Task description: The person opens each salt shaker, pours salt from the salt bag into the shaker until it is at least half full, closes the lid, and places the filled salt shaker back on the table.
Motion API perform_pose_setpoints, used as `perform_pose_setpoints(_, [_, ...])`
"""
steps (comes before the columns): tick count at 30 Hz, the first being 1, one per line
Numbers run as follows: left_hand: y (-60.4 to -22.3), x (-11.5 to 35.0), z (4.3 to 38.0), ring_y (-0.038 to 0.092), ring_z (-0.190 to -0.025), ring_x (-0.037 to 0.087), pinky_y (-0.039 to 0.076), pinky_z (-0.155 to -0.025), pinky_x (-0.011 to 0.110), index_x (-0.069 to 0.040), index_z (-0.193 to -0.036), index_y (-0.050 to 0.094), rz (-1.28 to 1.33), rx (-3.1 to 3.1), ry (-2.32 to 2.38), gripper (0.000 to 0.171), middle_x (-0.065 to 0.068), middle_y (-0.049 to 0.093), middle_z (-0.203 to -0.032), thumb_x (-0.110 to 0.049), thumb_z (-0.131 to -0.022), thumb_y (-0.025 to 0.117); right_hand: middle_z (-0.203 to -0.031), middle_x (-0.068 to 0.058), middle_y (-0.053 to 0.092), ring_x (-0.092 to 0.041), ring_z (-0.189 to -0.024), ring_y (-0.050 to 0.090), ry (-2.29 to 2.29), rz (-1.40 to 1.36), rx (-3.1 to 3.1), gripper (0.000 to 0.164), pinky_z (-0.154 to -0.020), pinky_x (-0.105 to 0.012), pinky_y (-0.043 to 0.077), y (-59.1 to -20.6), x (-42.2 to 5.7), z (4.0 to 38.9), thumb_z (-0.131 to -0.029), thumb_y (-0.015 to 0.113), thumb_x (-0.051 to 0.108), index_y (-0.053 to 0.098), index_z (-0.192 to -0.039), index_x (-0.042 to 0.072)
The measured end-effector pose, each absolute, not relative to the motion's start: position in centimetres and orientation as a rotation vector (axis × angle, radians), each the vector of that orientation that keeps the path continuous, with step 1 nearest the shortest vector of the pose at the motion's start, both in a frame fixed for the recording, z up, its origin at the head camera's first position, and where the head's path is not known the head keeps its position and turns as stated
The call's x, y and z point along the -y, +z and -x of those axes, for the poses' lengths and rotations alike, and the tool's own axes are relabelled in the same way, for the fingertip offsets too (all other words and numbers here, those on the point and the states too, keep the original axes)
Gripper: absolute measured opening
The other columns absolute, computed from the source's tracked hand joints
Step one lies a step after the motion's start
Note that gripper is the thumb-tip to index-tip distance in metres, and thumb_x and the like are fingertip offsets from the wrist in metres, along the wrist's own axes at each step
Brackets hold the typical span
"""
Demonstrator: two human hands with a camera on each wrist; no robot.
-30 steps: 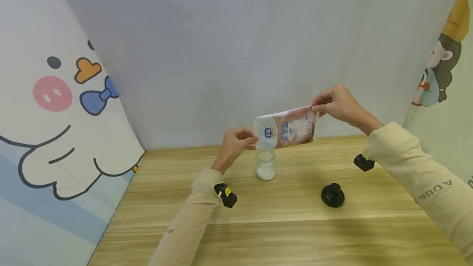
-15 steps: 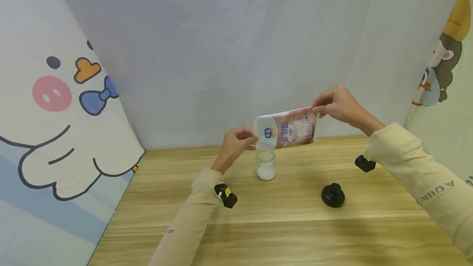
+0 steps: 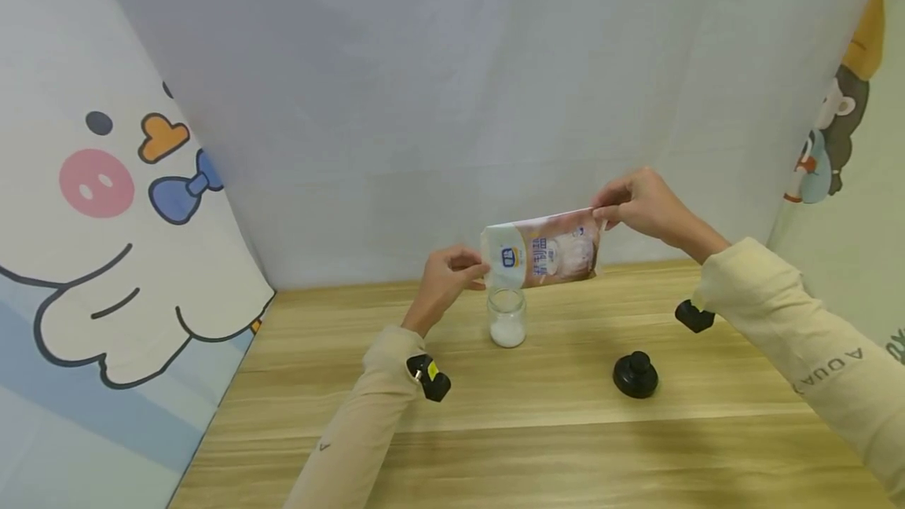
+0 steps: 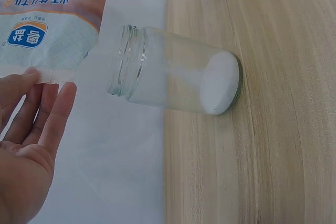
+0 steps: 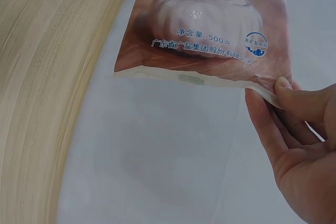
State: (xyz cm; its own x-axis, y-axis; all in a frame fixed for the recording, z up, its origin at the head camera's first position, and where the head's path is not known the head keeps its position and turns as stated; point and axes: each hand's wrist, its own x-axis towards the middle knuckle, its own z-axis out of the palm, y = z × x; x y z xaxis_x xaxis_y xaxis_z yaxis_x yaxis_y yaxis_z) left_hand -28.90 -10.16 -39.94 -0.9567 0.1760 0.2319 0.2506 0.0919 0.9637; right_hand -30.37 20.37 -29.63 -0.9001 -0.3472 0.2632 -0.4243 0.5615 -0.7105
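Observation:
A printed salt bag is held on its side, tilted, with its left end lower, over an upright glass jar. My left hand pinches the bag's left edge between thumb and fingers. The far right corner of the bag is pinched by my right hand. White salt covers the bottom of the jar in the left wrist view, and a faint whitish streak runs inside the glass above it. The bag's lower corner is at the jar's mouth; whether they touch I cannot tell.
A round black lid with a knob lies on the wooden table, to the right of the jar and closer to me. Behind the table hangs a pale cloth. Cartoon-printed cloth stands at the left side.
The head view has shifted slightly. Both hands, the bag and the jar keep nearly the same places relative to each other.

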Motion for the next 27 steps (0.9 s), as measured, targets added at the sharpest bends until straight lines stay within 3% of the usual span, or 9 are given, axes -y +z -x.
perform_pose_setpoints(19, [-39.93,10.33,28.53,0.066,-0.080,0.025,0.061,-0.071,0.038,0.010,-0.095,0.063,0.443,2.274,-2.050,0.014,0.024,0.065,-0.091,-0.001,-0.086,0.067,-0.089,-0.016,0.069,-0.025,-0.074,0.066,1.252,-0.674,2.695,0.011,-0.067,-0.033,0.059,-29.70,-20.15,29.93,-0.090,0.062,0.002,0.070,-0.094,-0.005])
perform_pose_setpoints(27, [-39.84,10.33,28.60,0.066,-0.079,0.024,0.061,-0.071,0.038,0.007,-0.091,0.064,0.442,2.271,-2.053,0.011,0.019,0.066,-0.087,-0.002,-0.086,0.068,-0.089,-0.017,0.068,-0.025,-0.073,0.065,1.255,-0.681,2.681,0.012,-0.066,-0.031,0.059,-29.53,-20.09,29.72,-0.090,0.062,0.002,0.069,-0.094,-0.006])
